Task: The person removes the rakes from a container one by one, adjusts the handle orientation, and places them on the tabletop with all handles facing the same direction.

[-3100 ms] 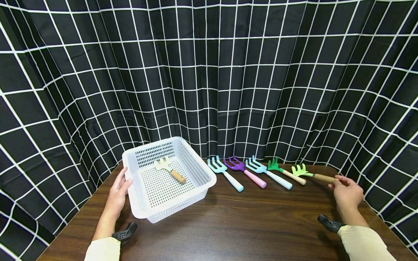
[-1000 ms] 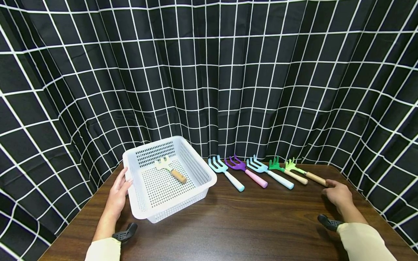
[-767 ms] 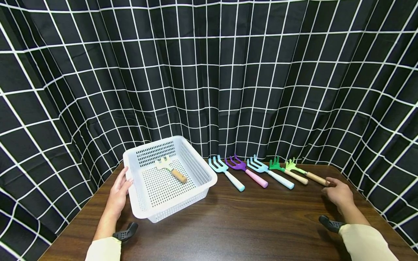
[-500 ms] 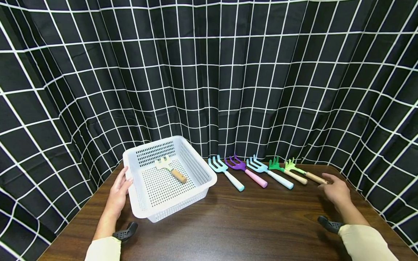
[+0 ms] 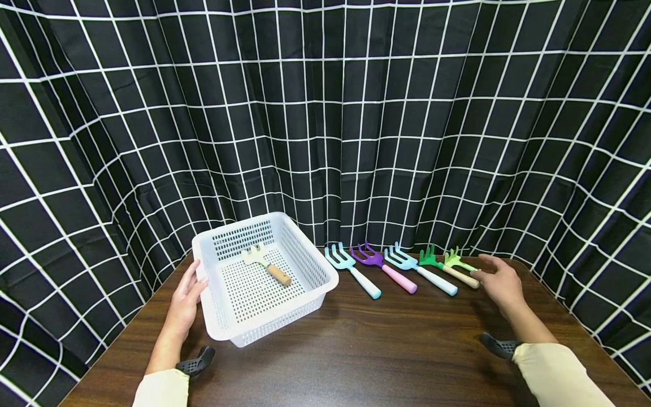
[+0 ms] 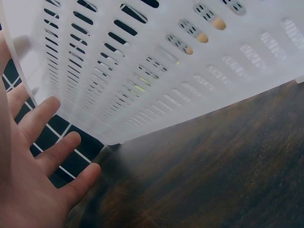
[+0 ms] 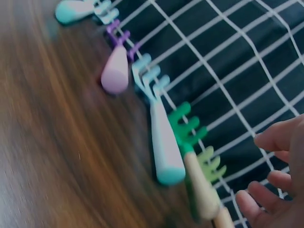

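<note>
My left hand (image 5: 179, 305) grips the left rim of a white perforated plastic basket (image 5: 320, 278), thumb over the rim, other fingers spread along the outside. Inside the basket lies a pale green hand rake (image 5: 277, 275) with a wooden handle. My right hand (image 5: 502, 282) hovers over the wooden handle of a light green hand rake (image 5: 451, 258), covering most of it in the head view. Its fingers (image 7: 273, 135) are parted with nothing between them in the right wrist view. Just left lies a dark green hand rake (image 5: 460, 276) with a pale wooden handle.
Further left in the row are a blue hand rake (image 5: 435, 279) with a white handle, a purple one with a pink handle (image 5: 398, 279), and another light blue one (image 5: 364, 282). They lie on a dark wooden table (image 5: 386, 350) before a black grid curtain (image 5: 325, 124).
The right hand set the light green rake down closer to the dark green one, released its handle end, and has since moved left over it. The left hand stays on the basket.
</note>
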Demonstrator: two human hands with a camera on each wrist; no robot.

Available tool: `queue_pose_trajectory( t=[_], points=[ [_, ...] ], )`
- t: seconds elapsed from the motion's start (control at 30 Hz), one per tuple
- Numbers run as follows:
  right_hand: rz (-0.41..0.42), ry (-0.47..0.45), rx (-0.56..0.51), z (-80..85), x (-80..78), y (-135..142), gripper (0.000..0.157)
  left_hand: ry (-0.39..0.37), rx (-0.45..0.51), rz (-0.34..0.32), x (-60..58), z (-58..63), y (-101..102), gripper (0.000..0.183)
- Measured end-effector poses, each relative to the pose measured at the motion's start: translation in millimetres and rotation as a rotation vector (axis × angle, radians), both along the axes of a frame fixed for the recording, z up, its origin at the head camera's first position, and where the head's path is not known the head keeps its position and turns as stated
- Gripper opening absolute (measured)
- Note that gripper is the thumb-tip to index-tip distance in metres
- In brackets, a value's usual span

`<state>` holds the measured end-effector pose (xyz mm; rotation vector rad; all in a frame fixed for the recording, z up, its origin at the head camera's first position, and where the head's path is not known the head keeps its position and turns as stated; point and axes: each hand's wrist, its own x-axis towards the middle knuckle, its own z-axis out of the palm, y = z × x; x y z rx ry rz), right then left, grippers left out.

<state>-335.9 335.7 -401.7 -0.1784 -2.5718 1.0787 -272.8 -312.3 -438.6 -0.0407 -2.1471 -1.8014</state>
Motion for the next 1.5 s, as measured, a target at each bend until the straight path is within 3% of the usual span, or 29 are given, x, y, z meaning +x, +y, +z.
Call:
queue_pose_trajectory(
  t=[0.6,0.93,1.27,1.5],
  points=[
    [0.196,0.108,-0.050,33.2,-2.4,-70,0.050,0.000,-0.008,0.011,-1.8,-1.4,-1,0.061],
    [0.326,0.035,-0.166,47.2,-0.8,-106,0.053,-0.001,0.000,0.009,-1.1,-0.5,-1,0.061],
    [0.419,0.048,-0.126,55.4,-2.6,-142,0.050,0.015,0.012,-0.004,-2.0,-0.6,-2,0.061],
    [0.484,-0.008,-0.189,58.5,-0.8,-165,0.053,0.025,0.023,-0.013,-2.8,-1.0,-2,0.060]
  ],
)
